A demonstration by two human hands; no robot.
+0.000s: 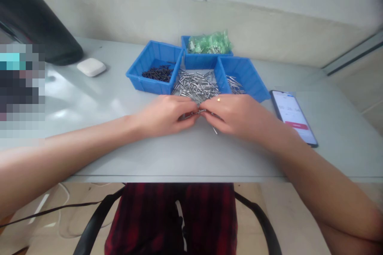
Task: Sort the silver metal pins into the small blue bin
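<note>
My left hand (167, 114) and my right hand (235, 113) meet fingertip to fingertip just in front of a loose pile of thin silver metal pins (196, 83). Both are closed in a pinch around a thin metal pin (201, 110) that spans the gap between them. The fingers partly hide it, along with whatever else lies in the left palm. Below my right fingertips another silver pin (215, 130) pokes out; whether it is held or resting on the table, I cannot tell.
Blue bins border the pile: the left bin (134, 75) has dark screw-like pieces, the back bin (200, 61) a green plastic bag (209, 43), the right bin (254, 75) silver pins. A phone (291, 115), a white case (91, 67) and a dark cylinder (44, 20) stand farther out.
</note>
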